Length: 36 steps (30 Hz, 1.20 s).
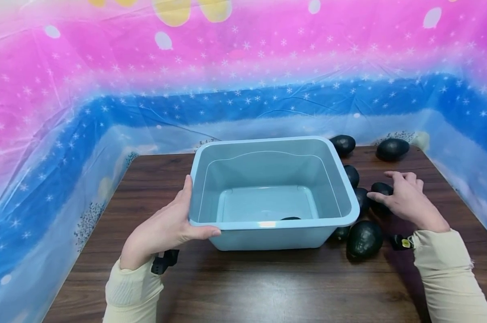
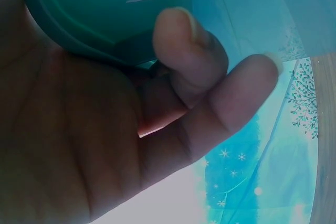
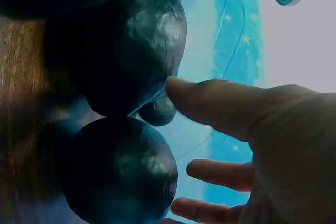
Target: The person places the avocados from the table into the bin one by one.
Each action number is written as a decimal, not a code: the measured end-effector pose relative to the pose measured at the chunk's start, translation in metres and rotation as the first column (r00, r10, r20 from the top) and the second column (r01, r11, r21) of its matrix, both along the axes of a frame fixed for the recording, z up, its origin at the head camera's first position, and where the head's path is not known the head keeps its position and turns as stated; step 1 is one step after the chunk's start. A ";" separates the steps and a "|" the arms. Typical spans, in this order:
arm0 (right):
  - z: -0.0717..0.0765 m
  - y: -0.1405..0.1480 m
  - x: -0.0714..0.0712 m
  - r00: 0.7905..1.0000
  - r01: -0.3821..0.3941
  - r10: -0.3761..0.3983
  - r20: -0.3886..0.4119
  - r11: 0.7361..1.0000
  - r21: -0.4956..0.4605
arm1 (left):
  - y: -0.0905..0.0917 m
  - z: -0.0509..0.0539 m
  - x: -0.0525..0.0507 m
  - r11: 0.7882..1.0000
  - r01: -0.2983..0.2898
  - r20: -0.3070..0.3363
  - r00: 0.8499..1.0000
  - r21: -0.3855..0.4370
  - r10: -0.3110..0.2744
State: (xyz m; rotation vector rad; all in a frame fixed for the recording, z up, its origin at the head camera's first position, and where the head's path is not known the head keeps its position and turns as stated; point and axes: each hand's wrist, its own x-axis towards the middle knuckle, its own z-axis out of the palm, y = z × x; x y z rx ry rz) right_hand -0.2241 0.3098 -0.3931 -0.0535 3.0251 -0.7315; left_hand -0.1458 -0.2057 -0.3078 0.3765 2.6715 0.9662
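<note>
The whole scene is ringed by a pink-and-blue cloth backdrop [image 1: 243, 98] printed with snowflakes, and before it is set a dark brown wood-grain table [image 1: 247, 287]. Now to the centre! A rectangular grey-blue plastic basin [image 1: 267, 237] is stood there, its opening turned upward, its long axis run left to right. Its near-left corner is gripped by the left hand [image 1: 164, 226], thumb laid over the near side, fingers set along the left wall. Well apart, at the right, the right hand [image 1: 413, 199] is held with thumb and fingers spread about a dark, smooth, oval avocado [image 1: 380, 188]; that one's long axis cannot be told, half covered as it is. More avocados are crowded beside the basin's right wall: the nearest avocado [image 1: 364, 240] is shown broad and full, while by the table's far edge the far-right avocado [image 1: 393, 149] is laid with its long axis left to right. And inside the basin, a dark rounded object [image 1: 290, 218] is mostly hidden by the near rim.
</note>
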 end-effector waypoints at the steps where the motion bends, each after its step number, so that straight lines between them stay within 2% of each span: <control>1: -0.001 0.001 0.000 1.000 -0.002 0.002 0.017 1.000 0.003 | 0.000 0.000 0.000 1.000 0.002 0.001 1.000 0.002 -0.002; 6: -0.003 0.005 0.000 0.996 -0.024 0.023 0.082 1.000 0.009 | 0.000 0.001 0.000 1.000 0.005 0.002 1.000 0.005 -0.005; 10: -0.006 0.007 -0.001 0.993 -0.052 0.050 0.103 0.998 0.025 | 0.000 0.001 -0.001 1.000 0.011 -0.005 1.000 0.014 -0.011; 22: -0.005 0.010 -0.001 0.995 -0.053 0.050 0.084 0.998 0.034 | 0.000 0.002 0.001 1.000 0.003 0.002 1.000 -0.004 -0.003; 30: 0.013 0.006 0.006 0.998 0.005 -0.007 -0.065 0.999 -0.036 | 0.000 0.001 0.000 1.000 0.008 -0.003 1.000 0.004 -0.008; 36: 0.036 -0.009 0.018 0.975 0.003 -0.023 -0.219 0.996 -0.089 | -0.001 0.000 0.000 1.000 0.012 -0.004 1.000 0.015 -0.012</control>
